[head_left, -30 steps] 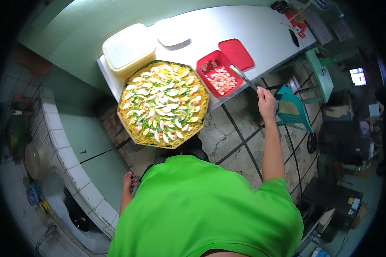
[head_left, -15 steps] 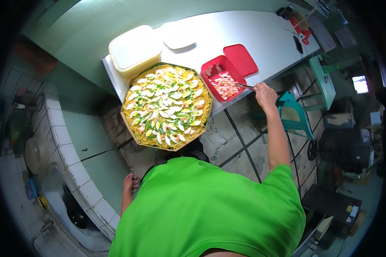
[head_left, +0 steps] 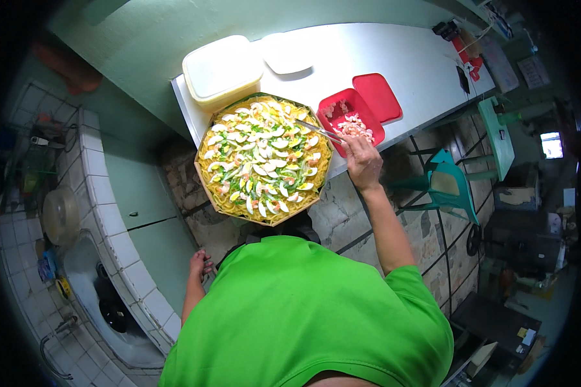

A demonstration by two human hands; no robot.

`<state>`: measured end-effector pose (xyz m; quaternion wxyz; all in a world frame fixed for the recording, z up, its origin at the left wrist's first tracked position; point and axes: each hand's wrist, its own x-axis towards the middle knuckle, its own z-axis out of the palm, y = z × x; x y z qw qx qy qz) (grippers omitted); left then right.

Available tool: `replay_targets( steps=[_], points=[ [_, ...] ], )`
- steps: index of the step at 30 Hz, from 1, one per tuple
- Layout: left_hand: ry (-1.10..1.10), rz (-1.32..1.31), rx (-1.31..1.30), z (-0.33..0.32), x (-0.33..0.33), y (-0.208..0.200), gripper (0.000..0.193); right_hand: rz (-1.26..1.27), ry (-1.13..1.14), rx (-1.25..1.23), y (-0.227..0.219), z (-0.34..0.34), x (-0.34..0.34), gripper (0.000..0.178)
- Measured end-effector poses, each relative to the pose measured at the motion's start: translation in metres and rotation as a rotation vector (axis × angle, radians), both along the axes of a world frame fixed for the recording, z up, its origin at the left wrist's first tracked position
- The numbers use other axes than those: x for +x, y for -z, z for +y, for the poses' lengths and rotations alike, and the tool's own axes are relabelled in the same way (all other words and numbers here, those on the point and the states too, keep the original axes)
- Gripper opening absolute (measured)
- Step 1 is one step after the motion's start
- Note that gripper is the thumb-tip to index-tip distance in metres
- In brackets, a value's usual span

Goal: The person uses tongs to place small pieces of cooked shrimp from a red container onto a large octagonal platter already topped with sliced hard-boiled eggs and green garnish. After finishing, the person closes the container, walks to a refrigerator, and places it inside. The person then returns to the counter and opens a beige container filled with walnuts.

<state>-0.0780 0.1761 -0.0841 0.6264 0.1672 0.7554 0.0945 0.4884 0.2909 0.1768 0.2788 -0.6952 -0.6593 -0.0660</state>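
White tabletop (head_left: 400, 61) ahead, outstretched right hand (head_left: 363, 161) angles tongs (head_left: 320, 131) leftward.

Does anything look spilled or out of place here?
No spill or damage stands out. One slightly odd thing: the noodle tray seems to jut past the white table's near corner, with the tiled floor showing beside its lower rim.

Remotely I've 1 head cam, wide fisheye, looking steeply down over the wearer's shirt (head_left: 310, 309) twd nearby surface (head_left: 394, 58).
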Motion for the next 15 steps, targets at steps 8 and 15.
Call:
replay_targets(
  steps=[8, 15],
  points=[
    [-0.051, 0.005, 0.022, -0.011, -0.012, 0.0, 0.032, -0.205, -0.15, 0.002, 0.02, -0.003, -0.023, 0.022],
    [-0.06, -0.013, 0.045, -0.024, -0.015, 0.005, 0.031, -0.155, -0.159, -0.069, 0.016, -0.004, -0.027, 0.021]
  ],
)
